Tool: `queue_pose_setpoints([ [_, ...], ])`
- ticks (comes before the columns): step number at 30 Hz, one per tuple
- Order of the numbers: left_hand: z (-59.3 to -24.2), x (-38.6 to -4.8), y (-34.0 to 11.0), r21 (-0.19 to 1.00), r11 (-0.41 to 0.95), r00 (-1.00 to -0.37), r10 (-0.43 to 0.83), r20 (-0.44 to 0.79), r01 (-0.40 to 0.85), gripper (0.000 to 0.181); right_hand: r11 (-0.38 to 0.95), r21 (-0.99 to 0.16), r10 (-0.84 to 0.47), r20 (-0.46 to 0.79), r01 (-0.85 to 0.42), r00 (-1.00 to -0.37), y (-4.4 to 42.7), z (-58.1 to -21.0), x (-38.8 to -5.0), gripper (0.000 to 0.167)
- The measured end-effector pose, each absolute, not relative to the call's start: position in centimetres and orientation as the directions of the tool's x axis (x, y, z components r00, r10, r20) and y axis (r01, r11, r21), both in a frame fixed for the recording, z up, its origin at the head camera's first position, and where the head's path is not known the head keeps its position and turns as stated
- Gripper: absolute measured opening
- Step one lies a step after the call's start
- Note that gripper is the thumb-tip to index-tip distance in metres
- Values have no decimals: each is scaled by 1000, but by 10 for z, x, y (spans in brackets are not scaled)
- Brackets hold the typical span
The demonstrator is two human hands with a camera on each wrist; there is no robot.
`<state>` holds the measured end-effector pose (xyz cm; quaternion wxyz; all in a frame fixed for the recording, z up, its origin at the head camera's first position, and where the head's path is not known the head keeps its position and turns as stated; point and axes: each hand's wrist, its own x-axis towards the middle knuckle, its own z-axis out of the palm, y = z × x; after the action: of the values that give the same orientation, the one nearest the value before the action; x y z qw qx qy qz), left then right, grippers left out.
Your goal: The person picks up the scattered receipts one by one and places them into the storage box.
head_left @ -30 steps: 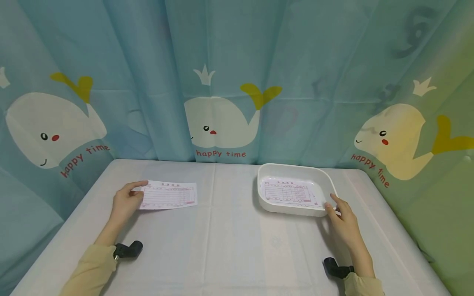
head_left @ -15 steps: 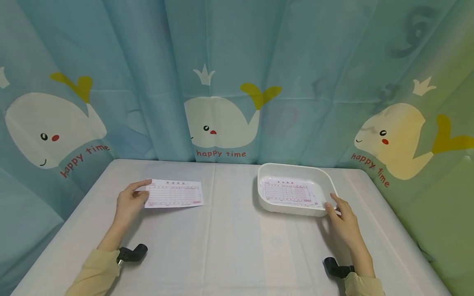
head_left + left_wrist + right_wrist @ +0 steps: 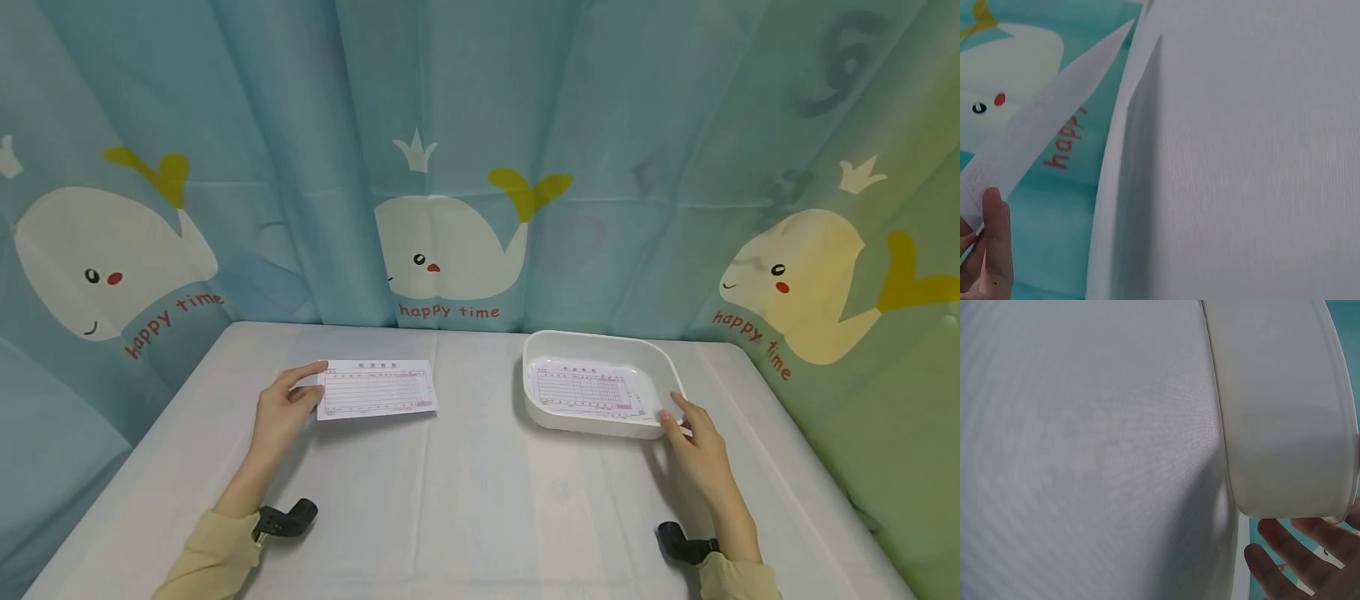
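My left hand (image 3: 285, 417) pinches a printed paper form (image 3: 378, 389) by its left edge, between thumb and fingers. The sheet is held above the table; in the left wrist view the form (image 3: 1047, 119) slants up, apart from the cloth. My right hand (image 3: 701, 450) grips the near right corner of a white plastic tray (image 3: 592, 427), thumb at the rim. In the right wrist view the tray's side wall (image 3: 1285, 412) stands on the table, with fingers (image 3: 1291, 550) spread at its corner. Inside the tray lies a similar printed form (image 3: 588, 390).
A white cloth covers the table (image 3: 480, 508). Behind it hangs a blue-green curtain (image 3: 465, 100) with whale prints. A black wrist camera (image 3: 288, 518) sits on the left wrist and another black camera (image 3: 684, 543) on the right.
My left hand has carried the paper form to the right, toward the tray, and slightly farther from me. The right hand and the tray have stayed in place.
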<state>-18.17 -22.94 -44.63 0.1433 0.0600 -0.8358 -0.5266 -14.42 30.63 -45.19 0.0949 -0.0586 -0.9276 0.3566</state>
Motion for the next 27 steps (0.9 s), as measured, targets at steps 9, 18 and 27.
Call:
queue_pose_setpoints([
  [9,-429,-172,-204,946,320,-967,-221,127,51,36,737,-674,181,133,45,-974,305,-451,-144,58],
  [18,-419,-175,-186,956,293,-983,-170,63,11,38,737,-674,179,117,54,-977,306,-451,-143,59],
  [27,-419,-183,-162,962,273,-987,-149,68,25,37,741,-671,166,138,31,-977,306,-450,-143,59],
])
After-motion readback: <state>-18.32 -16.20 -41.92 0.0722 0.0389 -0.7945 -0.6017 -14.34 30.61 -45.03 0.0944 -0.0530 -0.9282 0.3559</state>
